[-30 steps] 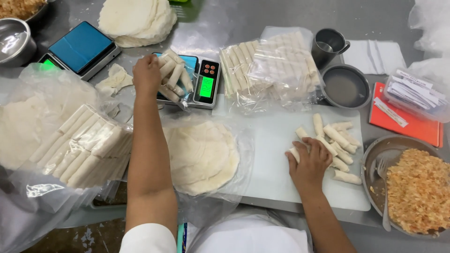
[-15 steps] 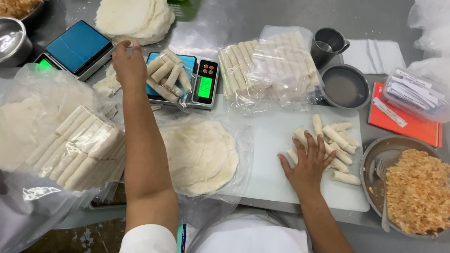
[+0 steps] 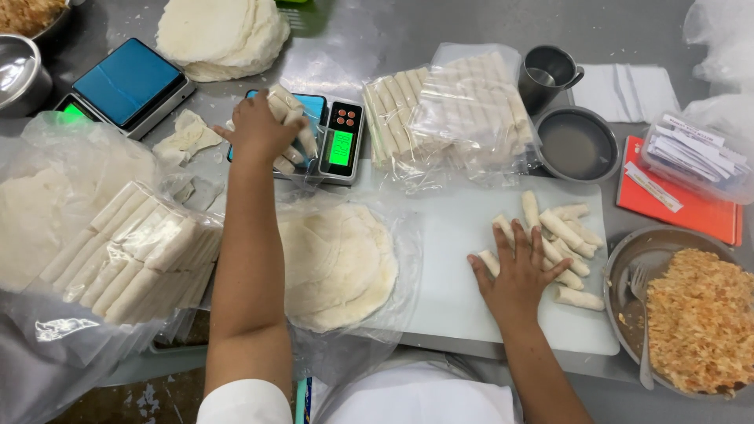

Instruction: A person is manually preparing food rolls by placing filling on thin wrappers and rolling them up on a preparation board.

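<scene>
Pale rolls: a small pile [image 3: 292, 133] is set on the blue-topped scale [image 3: 314, 137] at the back of the steel table [image 3: 393, 31].
Left hand [image 3: 255, 126]: fingers are curled down over that pile, touching the rolls; whether one is gripped cannot be told.
Right hand [image 3: 518, 271]: laid flat, fingers spread, on the loose rolls [image 3: 561, 239] on the white cutting board [image 3: 471, 259].
Step judged in hand: rolls are being weighed out.
Done well: rolls are kept wholly on the platform, and the green display [image 3: 340, 148] is left uncovered.
Nearby: wrapper stack [image 3: 338, 263], filling plate [image 3: 699, 314].
</scene>
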